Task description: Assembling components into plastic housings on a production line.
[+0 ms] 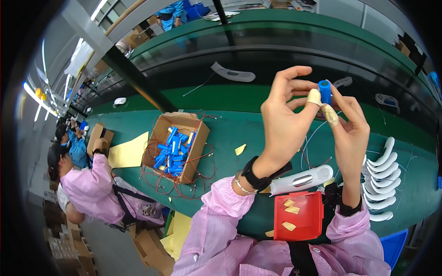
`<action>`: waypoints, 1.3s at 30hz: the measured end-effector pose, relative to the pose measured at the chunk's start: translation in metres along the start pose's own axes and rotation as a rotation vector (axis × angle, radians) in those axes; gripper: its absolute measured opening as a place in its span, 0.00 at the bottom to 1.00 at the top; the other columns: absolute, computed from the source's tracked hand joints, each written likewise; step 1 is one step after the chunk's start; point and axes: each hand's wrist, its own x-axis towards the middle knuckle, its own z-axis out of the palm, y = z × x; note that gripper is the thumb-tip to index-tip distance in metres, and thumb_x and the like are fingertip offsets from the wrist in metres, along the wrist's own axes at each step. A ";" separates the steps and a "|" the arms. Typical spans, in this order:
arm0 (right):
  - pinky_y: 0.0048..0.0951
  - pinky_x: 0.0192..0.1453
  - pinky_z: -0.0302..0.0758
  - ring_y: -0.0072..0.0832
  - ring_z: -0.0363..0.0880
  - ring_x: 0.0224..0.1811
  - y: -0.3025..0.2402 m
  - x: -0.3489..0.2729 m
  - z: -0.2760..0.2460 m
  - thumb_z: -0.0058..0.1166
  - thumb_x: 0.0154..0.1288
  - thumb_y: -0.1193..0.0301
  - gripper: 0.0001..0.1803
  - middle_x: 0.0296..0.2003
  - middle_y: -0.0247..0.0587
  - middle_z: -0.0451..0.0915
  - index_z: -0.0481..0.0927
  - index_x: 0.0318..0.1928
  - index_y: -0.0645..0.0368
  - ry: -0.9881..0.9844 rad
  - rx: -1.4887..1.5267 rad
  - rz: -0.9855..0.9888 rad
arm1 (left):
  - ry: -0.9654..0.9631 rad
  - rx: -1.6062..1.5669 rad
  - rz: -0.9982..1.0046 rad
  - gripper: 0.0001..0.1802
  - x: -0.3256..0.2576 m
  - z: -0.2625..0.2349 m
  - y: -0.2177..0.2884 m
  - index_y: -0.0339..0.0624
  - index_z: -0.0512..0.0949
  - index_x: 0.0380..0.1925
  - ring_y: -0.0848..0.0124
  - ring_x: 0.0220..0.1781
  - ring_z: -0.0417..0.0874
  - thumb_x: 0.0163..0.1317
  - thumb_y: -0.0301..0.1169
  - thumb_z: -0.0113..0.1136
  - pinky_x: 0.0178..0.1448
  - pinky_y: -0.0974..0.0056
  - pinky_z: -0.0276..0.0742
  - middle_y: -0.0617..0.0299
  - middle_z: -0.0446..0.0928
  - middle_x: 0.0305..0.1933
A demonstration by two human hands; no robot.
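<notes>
Raised over the bench, my left hand [286,115] and my right hand [348,129] pinch one blue cylindrical battery [325,93] between them, upright. Both thumbs wear pale finger cots, and they press on the battery's near side. Below the hands lies a white curved plastic housing [304,179] with a perforated end and an oval slot. Thin red and blue wires run behind it, partly hidden by my right forearm. A red tray [317,216] in front of me holds several small pale-yellow pieces [292,209].
Left of my hands stands a cardboard box [195,152] of blue batteries, red wires trailing over its sides. A yellow sheet [129,152] lies beyond it. White curved housings [382,181] line up at right. Another housing [232,73] lies on the dark conveyor. Co-workers sit at left.
</notes>
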 end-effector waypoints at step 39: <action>0.32 0.49 0.84 0.30 0.84 0.46 -0.005 0.028 -0.094 0.55 0.69 0.77 0.22 0.46 0.50 0.82 0.73 0.62 0.70 0.237 0.331 0.025 | -0.423 0.541 -0.109 0.14 -0.059 -0.035 0.044 0.33 0.79 0.45 0.69 0.44 0.81 0.60 0.18 0.49 0.48 0.64 0.76 0.56 0.80 0.43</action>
